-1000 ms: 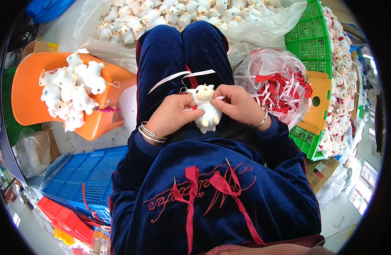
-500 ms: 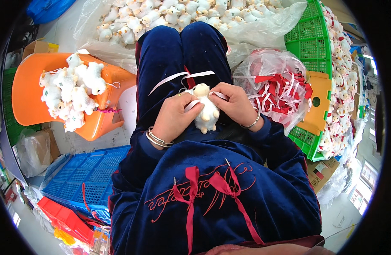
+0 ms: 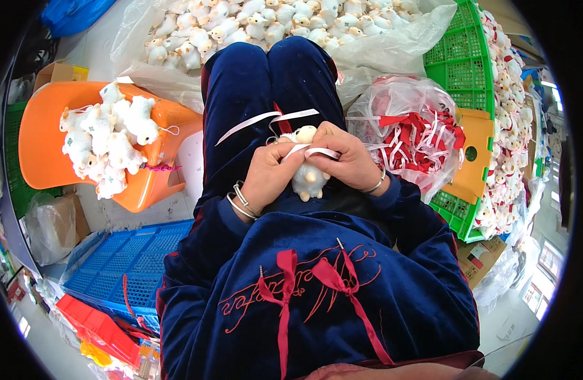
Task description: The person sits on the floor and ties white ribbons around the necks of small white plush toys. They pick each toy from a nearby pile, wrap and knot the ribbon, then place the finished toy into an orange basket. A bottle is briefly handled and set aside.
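A small white plush animal [image 3: 309, 180] with a cream snout lies on my lap, belly up, its feet toward me. Both hands meet over its neck with a narrow white ribbon [image 3: 323, 152]. My left hand [image 3: 276, 170] pinches one part of the ribbon between thumb and fingers. My right hand [image 3: 346, 157] is closed on the other part, where a loop shows. My fingers partly cover the toy's head and chest. Beyond it, another white ribbon [image 3: 247, 121] lies loose across my thighs next to something red.
Several white plush animals rest on an orange chair [image 3: 44, 139] at my left. A clear bag [image 3: 367, 104] of red pieces with white ribbons is at my right, beside a green crate [image 3: 457, 69]. More toys fill a plastic sheet [image 3: 405, 38] ahead. A blue crate [image 3: 130, 266] stands lower left.
My hands have come closer together over the toy's neck. The ribbon ends, held apart before, now cross or loop in front of its chest.
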A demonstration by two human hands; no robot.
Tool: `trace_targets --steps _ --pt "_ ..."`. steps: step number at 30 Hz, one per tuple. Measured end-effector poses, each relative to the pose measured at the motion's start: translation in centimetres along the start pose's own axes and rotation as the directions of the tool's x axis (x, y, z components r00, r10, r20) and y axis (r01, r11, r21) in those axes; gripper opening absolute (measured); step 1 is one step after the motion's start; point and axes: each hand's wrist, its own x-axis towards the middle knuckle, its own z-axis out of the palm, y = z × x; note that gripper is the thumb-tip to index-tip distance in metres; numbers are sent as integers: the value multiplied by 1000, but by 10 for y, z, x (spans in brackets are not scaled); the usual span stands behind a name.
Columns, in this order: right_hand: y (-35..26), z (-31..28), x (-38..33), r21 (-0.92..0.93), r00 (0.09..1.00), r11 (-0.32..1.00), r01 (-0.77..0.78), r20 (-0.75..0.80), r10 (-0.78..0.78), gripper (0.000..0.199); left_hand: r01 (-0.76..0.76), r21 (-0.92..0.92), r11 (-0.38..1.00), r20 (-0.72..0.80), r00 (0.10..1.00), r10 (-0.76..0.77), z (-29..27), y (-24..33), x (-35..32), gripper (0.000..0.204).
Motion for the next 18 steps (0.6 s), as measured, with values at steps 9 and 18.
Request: trace_targets --steps 9,18 --pt "-7 2 11 204 993 973 -104 -40 114 16 -102 210 972 63 994 91 1 5 3 15" --pt "6 -2 10 54 971 985 -165 -165 172 13 -117 379 918 -2 992 128 2 12 4 14"
